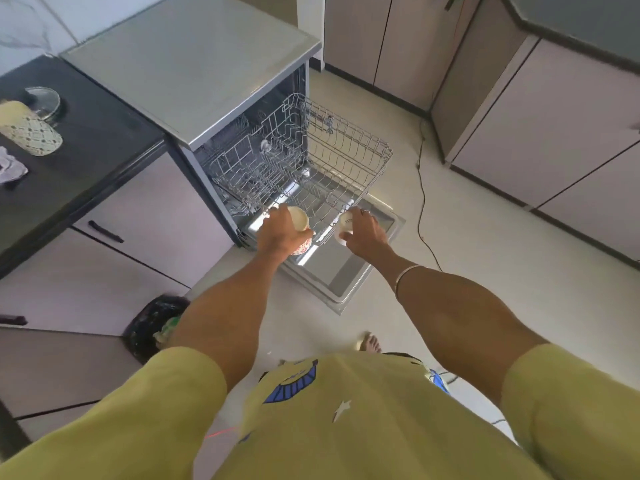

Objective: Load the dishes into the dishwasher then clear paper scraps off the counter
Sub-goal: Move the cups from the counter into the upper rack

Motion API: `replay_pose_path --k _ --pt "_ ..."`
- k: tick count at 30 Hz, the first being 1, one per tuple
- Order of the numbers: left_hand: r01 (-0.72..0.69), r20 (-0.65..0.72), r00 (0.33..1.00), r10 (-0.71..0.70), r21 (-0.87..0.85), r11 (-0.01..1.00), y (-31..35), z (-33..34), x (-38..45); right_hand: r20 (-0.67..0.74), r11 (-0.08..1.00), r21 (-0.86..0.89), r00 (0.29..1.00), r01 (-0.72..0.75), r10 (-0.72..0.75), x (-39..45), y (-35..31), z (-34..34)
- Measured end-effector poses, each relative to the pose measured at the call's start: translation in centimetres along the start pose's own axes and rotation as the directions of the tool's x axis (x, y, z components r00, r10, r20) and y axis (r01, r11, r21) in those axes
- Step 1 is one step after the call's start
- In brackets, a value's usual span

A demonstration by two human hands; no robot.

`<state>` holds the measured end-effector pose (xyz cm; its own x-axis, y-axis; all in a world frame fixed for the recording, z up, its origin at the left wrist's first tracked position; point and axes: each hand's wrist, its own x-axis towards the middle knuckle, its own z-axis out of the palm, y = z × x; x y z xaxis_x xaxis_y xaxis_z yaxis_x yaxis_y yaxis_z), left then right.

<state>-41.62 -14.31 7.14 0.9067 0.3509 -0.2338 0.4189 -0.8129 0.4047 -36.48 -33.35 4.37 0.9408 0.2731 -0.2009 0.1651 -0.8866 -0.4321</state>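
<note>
1. Here, the left hand (277,232) grips a cup (298,221) and the right hand (363,233) grips a second cup (345,224), ready for loading.
2. Both hover at the pulled-out rack (304,161).
3. Beyond, a paper scrap (10,168) waits on the counter (104,140).

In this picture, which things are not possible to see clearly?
- Head view: the cup in the left hand; the hand covers its pattern.
- Head view: print on the right hand's cup is too small.
- Head view: the paper scrap is cut by the left edge.
- Head view: the dishwasher's lower rack, behind the upper rack.
</note>
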Motion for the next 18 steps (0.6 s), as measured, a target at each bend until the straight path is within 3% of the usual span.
replay_pose_path --k 18 --pt "0.143 -0.059 0.988 -0.142 0.022 0.989 12.7 5.0 5.9 0.063 0.993 -0.017 0.991 0.121 -0.119 9.2 11.8 -7.5"
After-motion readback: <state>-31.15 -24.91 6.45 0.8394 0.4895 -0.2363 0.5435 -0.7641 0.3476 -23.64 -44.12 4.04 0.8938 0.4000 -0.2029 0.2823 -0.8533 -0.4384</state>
